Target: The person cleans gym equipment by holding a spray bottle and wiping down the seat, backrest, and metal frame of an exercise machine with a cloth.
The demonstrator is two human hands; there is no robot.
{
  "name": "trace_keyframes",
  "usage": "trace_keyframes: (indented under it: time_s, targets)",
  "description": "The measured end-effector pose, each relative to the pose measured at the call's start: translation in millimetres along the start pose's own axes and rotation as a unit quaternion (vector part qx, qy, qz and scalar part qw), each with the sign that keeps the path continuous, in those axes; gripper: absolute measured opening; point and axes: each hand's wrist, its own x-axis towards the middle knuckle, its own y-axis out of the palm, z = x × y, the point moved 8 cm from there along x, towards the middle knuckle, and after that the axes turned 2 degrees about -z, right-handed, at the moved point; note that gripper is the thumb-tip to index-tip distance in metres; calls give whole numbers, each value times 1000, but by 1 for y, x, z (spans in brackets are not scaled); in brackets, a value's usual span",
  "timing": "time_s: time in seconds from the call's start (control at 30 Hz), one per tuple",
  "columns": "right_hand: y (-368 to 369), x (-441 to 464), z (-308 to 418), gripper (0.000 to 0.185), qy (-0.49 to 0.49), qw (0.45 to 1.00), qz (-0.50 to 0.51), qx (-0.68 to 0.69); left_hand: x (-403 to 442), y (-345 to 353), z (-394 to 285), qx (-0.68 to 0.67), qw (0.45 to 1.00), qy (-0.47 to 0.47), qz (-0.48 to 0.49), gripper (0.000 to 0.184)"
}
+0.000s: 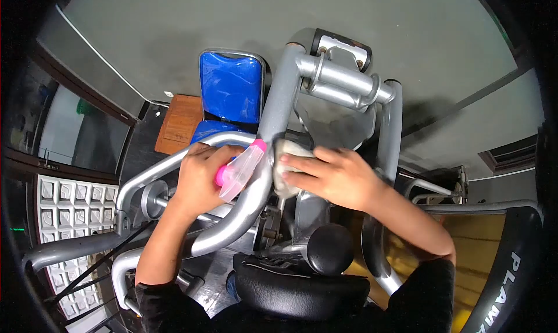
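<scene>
My left hand (pixel 200 179) is closed around a spray bottle (pixel 241 173) with clear plastic and pink parts, held tilted beside a thick silver tube of the exercise machine (pixel 279 109). Most of the bottle's grip is hidden by my fingers. Pressed under the fingers of my right hand (pixel 340 176) is a pale, crumpled cloth (pixel 286 169), which lies against the right side of that same tube. The right hand looks slightly blurred. Below both hands are a black round roller pad (pixel 330 248) and a black padded cushion (pixel 302 295).
Behind the machine stands a blue padded seat (pixel 231 87) next to a brown wooden box (pixel 178 123). Curved silver bars (pixel 160 170) reach out on the left. At the right is a black-edged panel with "PLAMA" lettering (pixel 503 286). A grey wall (pixel 418 36) closes the back.
</scene>
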Motion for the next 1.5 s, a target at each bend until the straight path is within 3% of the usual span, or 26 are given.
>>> trace_keyframes:
  time_s: [0.07, 0.2, 0.33, 0.53, 0.67, 0.77, 0.87, 0.93, 0.97, 1.07, 1.1, 1.17, 1.33, 1.4, 1.5]
  targets:
    - [-12, -22, 2, 26, -38, 998, 50, -28, -1, 1, 1, -5, 1000, -5, 3, 33]
    - [-35, -58, -8, 25, -15, 992, 109, -60, 1, 0, -6, 1, 1000, 12, -5, 31]
    - [-37, -62, -16, 27, 9, 992, 91, -84, 4, 4, -13, 2, 1000, 30, -2, 32]
    - [3, -9, -4, 31, -37, 998, -14, -49, 3, 9, -13, -3, 1000, 10, 13, 33]
    - [6, 8, -7, 28, 2, 999, 41, 3, 1, 4, -10, 7, 1000, -4, 3, 36]
    - [-13, -28, -22, 14, 42, 993, 92, 60, 0, 2, -9, 2, 1000, 2, 2, 35]
    - [-51, -85, -35, 21, 85, 974, 209, -21, 1, -3, -15, 7, 1000, 16, -7, 34]
    - [-86, -114, -47, 21, 186, 938, 285, -62, 2, 0, -17, 1, 1000, 16, 3, 33]
    - [-93, -142, -57, 26, 248, 888, 377, -88, 3, 1, -20, -2, 1000, 23, 1, 33]
    - [-124, -162, -73, 37, 354, 897, 259, 63, 3, 5, -20, -1, 1000, 11, 20, 33]
    - [-128, -165, -76, 37, 362, 896, 251, 60, 4, 3, -21, -6, 1000, 13, 11, 34]
    - [-137, -159, -75, 42, 349, 914, 140, 151, 4, 1, -20, -22, 1000, -2, 3, 35]
    - [-126, -155, -86, 41, 346, 927, 87, 116, 18, -2, -43, -55, 993, -47, 94, 36]
    - [-120, -155, -84, 39, 314, 936, 65, 148, 18, 7, -57, -61, 977, -50, 197, 35]
    - [-116, -168, -84, 38, 326, 931, 51, 153, 29, 20, -92, -51, 955, 35, 289, 32]
